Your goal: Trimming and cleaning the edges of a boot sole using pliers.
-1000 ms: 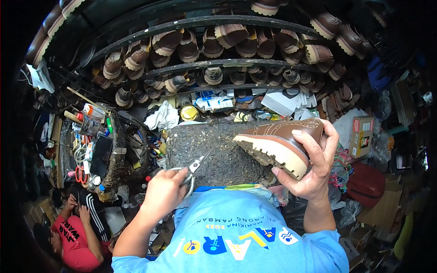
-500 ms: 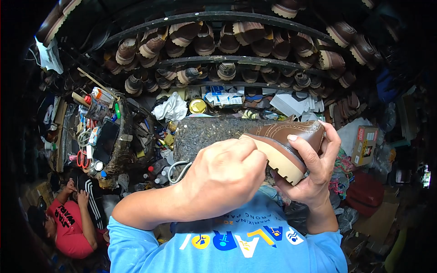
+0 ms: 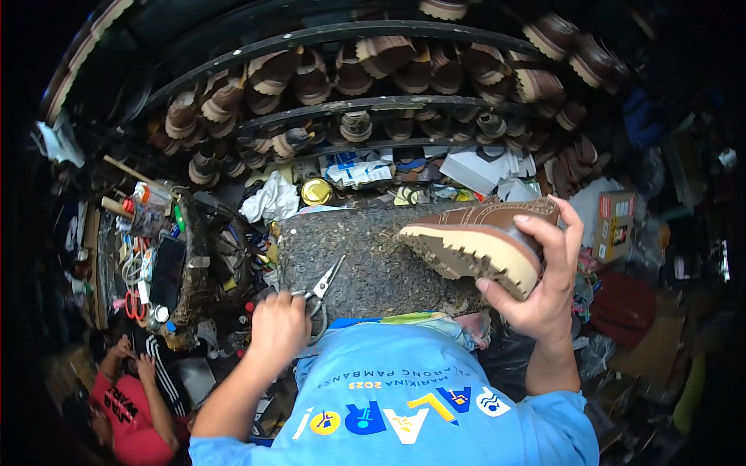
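Observation:
My right hand (image 3: pixel 548 272) grips a brown leather shoe (image 3: pixel 486 233) by its heel end, thumb under the sole and fingers over the upper. The shoe is tilted so its thick cream lugged sole shows, with the toe pointing left. My left hand (image 3: pixel 280 322) is closed round the grey handles of a pair of scissors (image 3: pixel 328 279), whose blades point up and to the right, slightly parted near the pivot. Both hands are above a dark, rough work block (image 3: pixel 350 233) directly in front of me.
Racks (image 3: pixel 388 103) of brown shoes run across the back. A tool-filled tray (image 3: pixel 186 272) stands at left, holding red-handled scissors (image 3: pixel 135 304) and a phone. Beyond the block lie a yellow-lidded can (image 3: pixel 316 191) and white cloth (image 3: pixel 272 198). Another person in a red shirt (image 3: pixel 132 415) sits at lower left.
My left hand has moved from the shoe's toe down and left, bringing the scissors' blades into view. The shoe has tilted to show more of its sole in my right hand.

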Demonstrator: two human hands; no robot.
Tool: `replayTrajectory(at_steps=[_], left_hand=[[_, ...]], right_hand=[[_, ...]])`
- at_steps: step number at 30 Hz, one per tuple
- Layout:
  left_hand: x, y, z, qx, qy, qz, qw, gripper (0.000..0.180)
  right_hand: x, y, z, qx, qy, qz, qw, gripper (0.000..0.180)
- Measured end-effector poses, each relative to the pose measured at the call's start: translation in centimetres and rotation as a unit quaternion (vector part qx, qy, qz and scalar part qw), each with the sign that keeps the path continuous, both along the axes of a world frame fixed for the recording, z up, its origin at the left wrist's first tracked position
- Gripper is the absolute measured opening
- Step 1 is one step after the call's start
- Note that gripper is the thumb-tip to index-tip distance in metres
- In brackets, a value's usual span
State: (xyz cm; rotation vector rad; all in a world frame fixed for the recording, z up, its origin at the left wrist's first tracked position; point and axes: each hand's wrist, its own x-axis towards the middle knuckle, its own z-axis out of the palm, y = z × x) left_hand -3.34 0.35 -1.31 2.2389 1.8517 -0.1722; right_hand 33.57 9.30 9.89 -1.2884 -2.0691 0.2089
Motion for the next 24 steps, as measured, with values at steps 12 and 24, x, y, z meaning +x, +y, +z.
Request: replayTrajectory(at_steps=[12, 24], left_hand=[[-0.9, 1.0, 4.0, 0.010, -0.175, 0.053, 0.983, 0.067], [4.3, 3.5, 7.8, 0.156, -0.342, -0.130, 0.917, 0.077]], right_hand=[[1.8, 1.7, -1.9, -0.032, 0.110, -0.002, 0.993, 0.081], [1.0, -0.1, -2.9, 0.036, 0.059, 0.008, 0.998, 0.083]])
